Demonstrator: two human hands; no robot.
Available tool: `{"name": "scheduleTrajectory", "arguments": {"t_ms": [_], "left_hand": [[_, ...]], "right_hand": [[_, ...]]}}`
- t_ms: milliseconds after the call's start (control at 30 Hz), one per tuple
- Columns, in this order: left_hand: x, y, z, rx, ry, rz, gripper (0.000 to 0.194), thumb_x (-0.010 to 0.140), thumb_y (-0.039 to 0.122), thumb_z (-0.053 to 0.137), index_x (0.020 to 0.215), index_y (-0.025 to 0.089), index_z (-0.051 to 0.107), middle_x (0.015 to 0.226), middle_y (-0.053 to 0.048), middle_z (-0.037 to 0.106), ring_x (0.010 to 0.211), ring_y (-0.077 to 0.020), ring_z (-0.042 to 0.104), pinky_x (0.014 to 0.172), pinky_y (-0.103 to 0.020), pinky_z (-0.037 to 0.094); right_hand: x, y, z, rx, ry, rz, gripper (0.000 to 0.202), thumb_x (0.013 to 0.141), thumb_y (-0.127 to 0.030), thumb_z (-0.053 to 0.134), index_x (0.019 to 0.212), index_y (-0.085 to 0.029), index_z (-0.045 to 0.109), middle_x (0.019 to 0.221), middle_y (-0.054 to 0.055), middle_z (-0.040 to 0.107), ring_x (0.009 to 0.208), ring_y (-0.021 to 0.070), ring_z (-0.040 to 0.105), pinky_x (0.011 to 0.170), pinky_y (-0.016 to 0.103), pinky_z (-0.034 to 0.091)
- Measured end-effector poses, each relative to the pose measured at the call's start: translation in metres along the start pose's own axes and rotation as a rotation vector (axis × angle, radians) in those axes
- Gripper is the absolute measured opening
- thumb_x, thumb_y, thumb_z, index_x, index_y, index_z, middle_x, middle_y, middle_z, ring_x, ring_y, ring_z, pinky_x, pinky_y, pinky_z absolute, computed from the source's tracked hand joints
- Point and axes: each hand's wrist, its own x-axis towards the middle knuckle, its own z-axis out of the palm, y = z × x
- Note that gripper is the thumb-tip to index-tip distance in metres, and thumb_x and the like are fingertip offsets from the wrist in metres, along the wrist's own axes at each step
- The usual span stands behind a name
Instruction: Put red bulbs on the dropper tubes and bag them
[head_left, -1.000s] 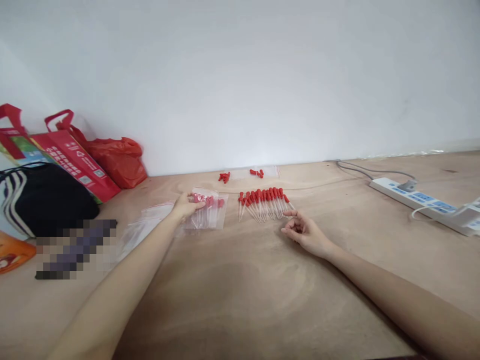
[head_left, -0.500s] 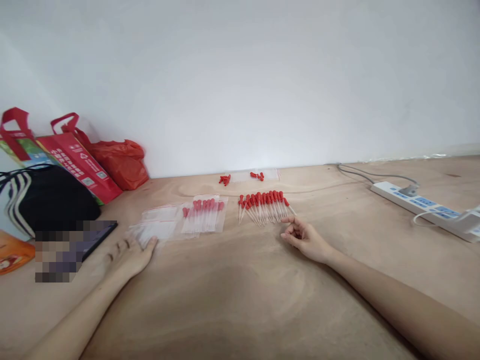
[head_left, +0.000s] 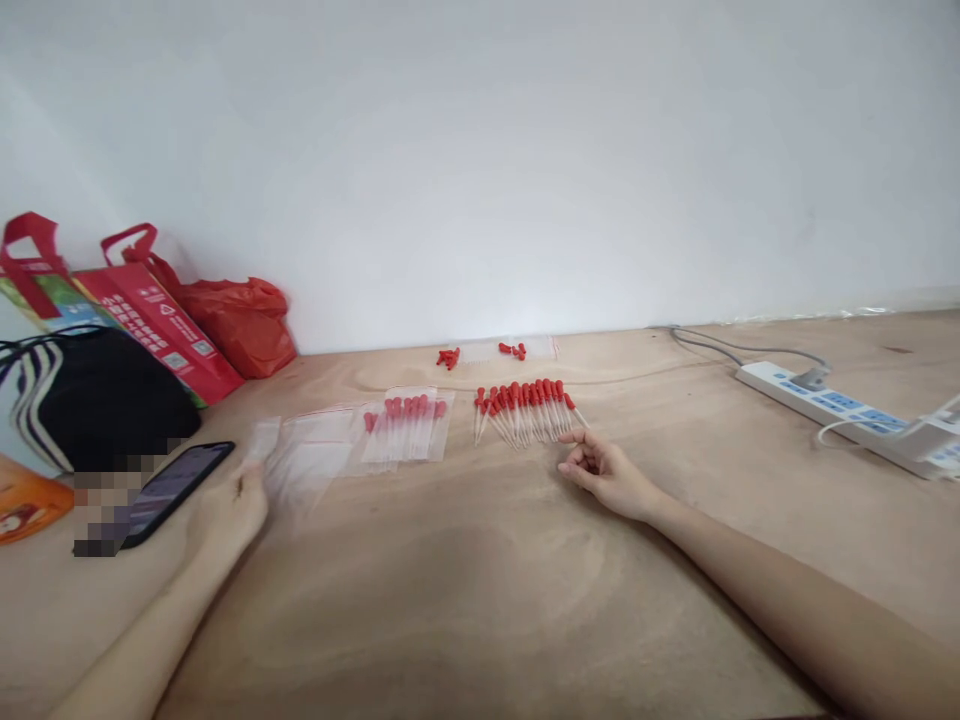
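Observation:
My left hand is closed at the left, pinching a small clear zip bag that sticks up from the fingers, somewhat blurred. Just right of it lie several flat clear zip bags. Beyond those, filled bags hold red-capped droppers. A fanned row of loose glass droppers with red rubber bulbs lies in the middle. My right hand rests on the table by the right end of this row, fingers loosely curled and apart, holding nothing visible. Its index finger is close to the dropper tips.
Near the wall lie loose red bulbs and a clear bag. To the left are a phone, a black drawstring bag, a red shopping bag and a red plastic bag. A power strip with cables lies right.
My left hand has gone from lying spread on the flat bags to closing on one, and has drawn back slightly left with it. My right hand stays by the droppers.

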Motion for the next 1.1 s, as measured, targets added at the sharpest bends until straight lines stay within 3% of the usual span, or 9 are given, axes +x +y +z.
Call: {"name": "scheduleTrajectory", "arguments": {"t_ms": [67, 133, 267, 367, 467, 600, 900, 1100], "left_hand": [[-0.015, 0.019, -0.005, -0.071, 0.065, 0.115, 0.049, 0.084, 0.036, 0.017, 0.111, 0.015, 0.053, 0.121, -0.006, 0.053, 0.122, -0.0255, 0.036, 0.098, -0.039, 0.033], [-0.038, 0.045, -0.004, -0.155, -0.067, 0.320, 0.048, 0.083, 0.037, 0.021, 0.118, 0.017, 0.049, 0.124, -0.003, 0.051, 0.123, -0.0215, 0.036, 0.102, -0.036, 0.029], [-0.089, 0.100, 0.017, -0.238, -0.382, 0.903, 0.046, 0.086, 0.032, 0.027, 0.126, 0.016, 0.042, 0.133, -0.004, 0.041, 0.126, -0.0183, 0.030, 0.107, -0.039, 0.021], [-0.112, 0.132, 0.035, -0.246, -0.522, 1.126, 0.044, 0.089, 0.029, 0.026, 0.128, 0.014, 0.039, 0.136, -0.007, 0.036, 0.129, -0.0177, 0.024, 0.107, -0.040, 0.020], [-0.117, 0.148, 0.045, -0.236, -0.609, 1.198, 0.044, 0.090, 0.033, 0.029, 0.129, 0.015, 0.037, 0.137, -0.009, 0.033, 0.129, -0.0191, 0.021, 0.106, -0.042, 0.021], [-0.115, 0.149, 0.048, -0.186, -0.676, 1.201, 0.051, 0.088, 0.042, 0.033, 0.132, 0.015, 0.033, 0.139, -0.012, 0.025, 0.130, -0.0217, 0.019, 0.106, -0.044, 0.020], [-0.114, 0.147, 0.050, -0.137, -0.667, 1.237, 0.054, 0.088, 0.044, 0.031, 0.133, 0.013, 0.031, 0.140, -0.012, 0.023, 0.130, -0.0222, 0.019, 0.107, -0.041, 0.018], [-0.114, 0.147, 0.050, -0.136, -0.654, 1.235, 0.052, 0.088, 0.044, 0.031, 0.132, 0.015, 0.032, 0.140, -0.011, 0.025, 0.130, -0.0213, 0.020, 0.106, -0.041, 0.020]], "right_hand": [[0.001, 0.001, 0.000, -0.003, 0.017, 0.002, 0.039, 0.071, -0.041, 0.057, 0.099, -0.018, 0.042, 0.061, -0.005, 0.044, 0.050, 0.0075, 0.040, 0.048, 0.023, 0.035], [0.002, 0.002, -0.001, -0.016, 0.041, 0.004, 0.037, 0.071, -0.041, 0.057, 0.097, -0.018, 0.045, 0.060, -0.005, 0.044, 0.049, 0.0072, 0.039, 0.048, 0.022, 0.034], [-0.001, 0.001, -0.004, -0.120, 0.004, -0.018, 0.028, 0.071, -0.038, 0.059, 0.089, -0.016, 0.056, 0.058, -0.004, 0.045, 0.049, 0.0077, 0.039, 0.048, 0.023, 0.033], [-0.006, -0.003, -0.008, -0.191, -0.084, -0.063, 0.023, 0.072, -0.035, 0.058, 0.086, -0.017, 0.062, 0.058, -0.002, 0.048, 0.051, 0.0088, 0.041, 0.049, 0.023, 0.033], [-0.009, -0.009, -0.012, -0.273, -0.130, -0.115, 0.018, 0.074, -0.033, 0.057, 0.081, -0.018, 0.064, 0.063, 0.000, 0.054, 0.053, 0.0096, 0.044, 0.050, 0.024, 0.035], [-0.009, -0.014, -0.015, -0.331, -0.128, -0.165, 0.015, 0.075, -0.030, 0.055, 0.077, -0.018, 0.064, 0.066, 0.002, 0.056, 0.056, 0.0109, 0.047, 0.053, 0.025, 0.038], [-0.009, -0.010, -0.011, -0.304, -0.137, -0.236, 0.012, 0.078, -0.028, 0.053, 0.077, -0.017, 0.056, 0.067, 0.001, 0.055, 0.058, 0.0103, 0.049, 0.055, 0.024, 0.042], [-0.008, -0.021, -0.015, -0.501, -0.228, -0.482, 0.015, 0.080, -0.024, 0.050, 0.080, -0.017, 0.063, 0.089, 0.008, 0.055, 0.084, 0.0163, 0.052, 0.075, 0.031, 0.043]]}}
